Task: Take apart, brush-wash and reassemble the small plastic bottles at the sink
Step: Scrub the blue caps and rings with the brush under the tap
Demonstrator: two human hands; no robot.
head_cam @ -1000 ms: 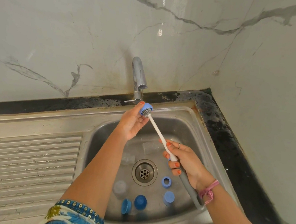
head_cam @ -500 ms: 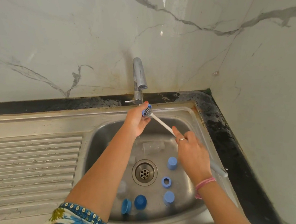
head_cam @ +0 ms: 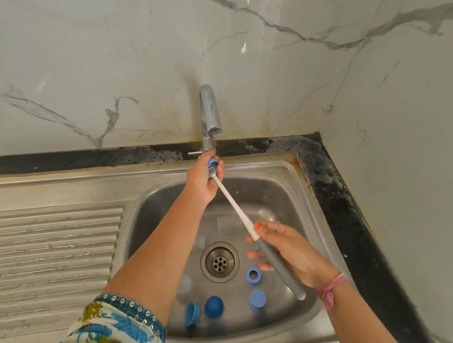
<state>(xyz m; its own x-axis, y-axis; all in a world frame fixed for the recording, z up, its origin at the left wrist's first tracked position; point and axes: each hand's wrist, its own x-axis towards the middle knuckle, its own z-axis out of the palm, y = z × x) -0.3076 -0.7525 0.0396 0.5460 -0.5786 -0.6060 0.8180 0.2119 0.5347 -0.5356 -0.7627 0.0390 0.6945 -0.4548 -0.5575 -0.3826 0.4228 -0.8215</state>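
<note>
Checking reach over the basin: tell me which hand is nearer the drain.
Right. The right hand grips the brush handle just right of the drain, over the basin. The left hand holds a blue cap up under the tap, far behind it.

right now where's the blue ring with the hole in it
In the head view, the blue ring lies in the sink basin, just right of the drain, below the right hand.

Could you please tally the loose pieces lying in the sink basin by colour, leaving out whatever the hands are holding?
Blue plastic caps and rings: 4, namely the open ring, the light blue cap, the dark blue cap and the cap on its side.
Clear plastic bottle bodies: 2, one lying, one standing.
Total: 6, though blur or the right hand may hide more.
</note>
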